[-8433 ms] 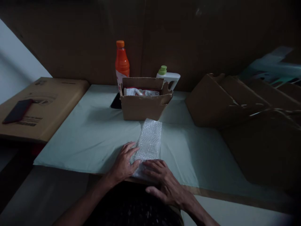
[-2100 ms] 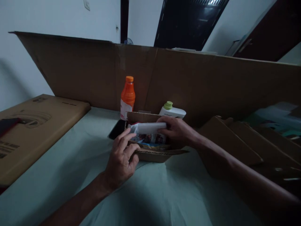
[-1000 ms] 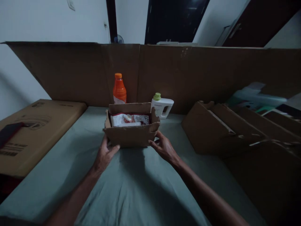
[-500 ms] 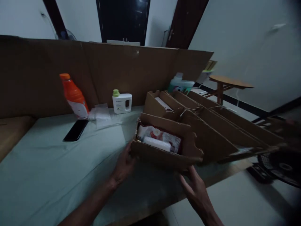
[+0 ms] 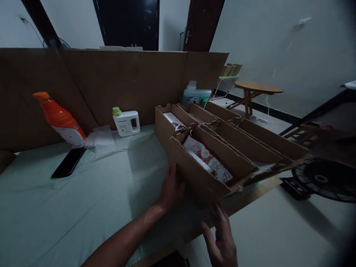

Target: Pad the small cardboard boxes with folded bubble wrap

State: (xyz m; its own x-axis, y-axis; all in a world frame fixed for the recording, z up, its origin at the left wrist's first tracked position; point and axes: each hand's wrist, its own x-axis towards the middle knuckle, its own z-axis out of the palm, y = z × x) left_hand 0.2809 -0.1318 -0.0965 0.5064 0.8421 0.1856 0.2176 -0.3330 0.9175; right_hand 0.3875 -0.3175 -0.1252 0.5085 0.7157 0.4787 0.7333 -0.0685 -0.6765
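At table (image 5: 83, 207) edge, cardboard box (image 5: 194, 176): left hand (image 5: 171, 187) flat against side, right hand (image 5: 222, 243) splayed, empty, below corner.

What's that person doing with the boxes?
A person has the left hand flat against the side of an open cardboard box with packets inside. The box sits near the right edge of the table, against a row of similar cardboard boxes. The right hand is open just below the box's near corner; whether it touches is hard to tell. An orange bottle, a white jug and a dark phone are farther left.
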